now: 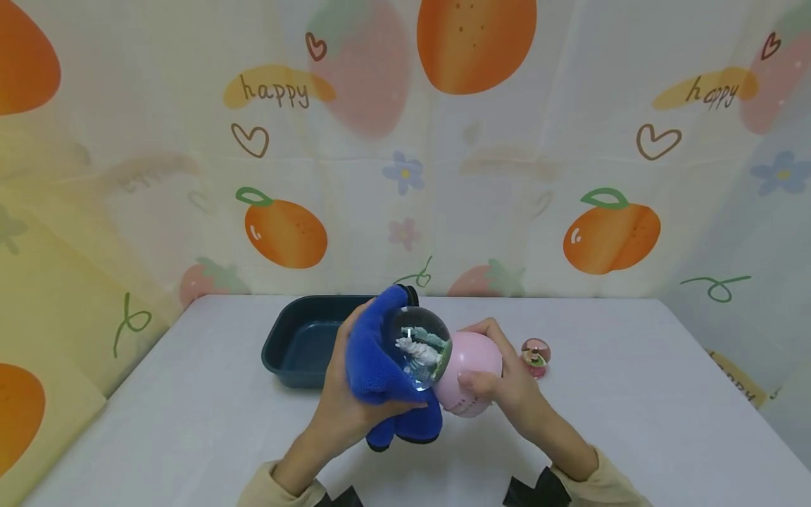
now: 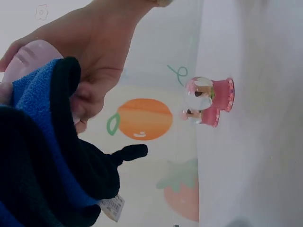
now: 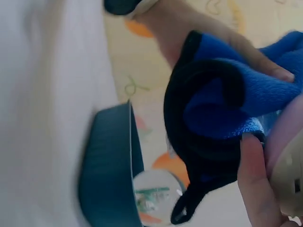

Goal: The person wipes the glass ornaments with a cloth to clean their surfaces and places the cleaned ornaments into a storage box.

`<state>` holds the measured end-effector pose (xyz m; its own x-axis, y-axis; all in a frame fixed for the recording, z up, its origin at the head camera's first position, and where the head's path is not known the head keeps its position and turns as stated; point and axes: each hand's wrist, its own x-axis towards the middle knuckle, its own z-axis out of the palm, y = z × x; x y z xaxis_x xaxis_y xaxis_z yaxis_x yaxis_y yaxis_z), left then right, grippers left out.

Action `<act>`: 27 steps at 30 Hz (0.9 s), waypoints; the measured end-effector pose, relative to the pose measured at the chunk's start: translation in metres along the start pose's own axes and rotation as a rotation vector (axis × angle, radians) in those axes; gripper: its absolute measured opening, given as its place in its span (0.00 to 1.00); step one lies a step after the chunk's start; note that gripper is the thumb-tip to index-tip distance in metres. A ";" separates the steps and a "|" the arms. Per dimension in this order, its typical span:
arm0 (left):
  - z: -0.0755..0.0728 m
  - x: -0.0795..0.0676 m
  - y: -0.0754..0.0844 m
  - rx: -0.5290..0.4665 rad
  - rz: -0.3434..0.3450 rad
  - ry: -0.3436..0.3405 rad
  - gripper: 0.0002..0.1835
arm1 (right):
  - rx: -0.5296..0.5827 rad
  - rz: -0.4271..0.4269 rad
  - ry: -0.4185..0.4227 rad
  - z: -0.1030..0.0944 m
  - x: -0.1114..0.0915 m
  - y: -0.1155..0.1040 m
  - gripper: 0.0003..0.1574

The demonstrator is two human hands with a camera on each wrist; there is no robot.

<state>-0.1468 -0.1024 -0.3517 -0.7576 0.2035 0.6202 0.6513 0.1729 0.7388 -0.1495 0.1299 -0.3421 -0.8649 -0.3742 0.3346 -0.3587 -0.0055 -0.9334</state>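
A snow globe's clear ball [image 1: 418,346] with a white figure inside points left in the head view, its pink base [image 1: 470,373] to the right. My right hand [image 1: 507,384] grips that base, thumb in front and fingers behind. My left hand [image 1: 345,391] holds a blue cloth [image 1: 376,352] with black edging against the ball, thumb at the front. In the right wrist view the cloth [image 3: 227,104] hangs in folds beside the base, and my right fingertip touches its black edge. A tag [image 2: 112,207] dangles from the cloth.
A dark teal bin [image 1: 298,352] stands behind my left hand. Another clear globe [image 3: 158,196] shows by the bin's rim in the right wrist view. Two small globes with pink bases [image 2: 208,101] stand on the white table [image 1: 602,422], right of my right hand in the head view. A printed cloth hangs behind.
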 end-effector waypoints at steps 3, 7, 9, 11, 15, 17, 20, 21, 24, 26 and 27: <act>0.000 -0.001 -0.001 0.019 0.019 0.002 0.60 | 0.095 0.047 -0.109 -0.007 0.003 0.002 0.21; 0.001 -0.002 -0.003 0.023 -0.007 0.009 0.58 | 0.078 0.078 -0.147 -0.014 0.006 0.004 0.23; 0.002 -0.002 -0.004 0.027 -0.019 0.014 0.58 | 0.032 0.095 -0.129 -0.014 0.006 0.002 0.26; 0.003 -0.002 -0.006 0.030 -0.026 0.014 0.58 | -0.032 0.094 -0.108 -0.015 0.006 0.001 0.28; 0.003 -0.001 -0.007 0.035 -0.036 0.011 0.58 | -0.155 0.032 -0.079 -0.015 0.007 0.000 0.28; 0.004 -0.001 -0.007 0.031 -0.033 0.002 0.58 | -0.236 -0.010 -0.076 -0.016 0.007 0.000 0.30; 0.007 -0.001 -0.008 0.025 -0.034 -0.021 0.58 | -0.342 -0.043 -0.083 -0.015 0.006 0.000 0.34; 0.008 -0.001 -0.008 0.031 -0.028 -0.031 0.58 | -0.365 -0.044 -0.088 -0.015 0.005 0.000 0.35; 0.012 -0.003 -0.009 0.075 -0.007 -0.065 0.58 | -0.405 -0.016 -0.096 -0.014 0.004 0.000 0.40; 0.014 -0.004 -0.009 0.119 0.016 -0.086 0.57 | -0.420 0.009 -0.094 -0.013 0.004 0.000 0.42; 0.014 -0.004 -0.009 0.140 0.025 -0.095 0.57 | -0.431 0.017 -0.091 -0.013 0.004 0.000 0.43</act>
<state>-0.1485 -0.0911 -0.3645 -0.7377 0.2983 0.6057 0.6748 0.2980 0.6751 -0.1573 0.1408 -0.3393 -0.8445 -0.4513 0.2884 -0.4748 0.3818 -0.7929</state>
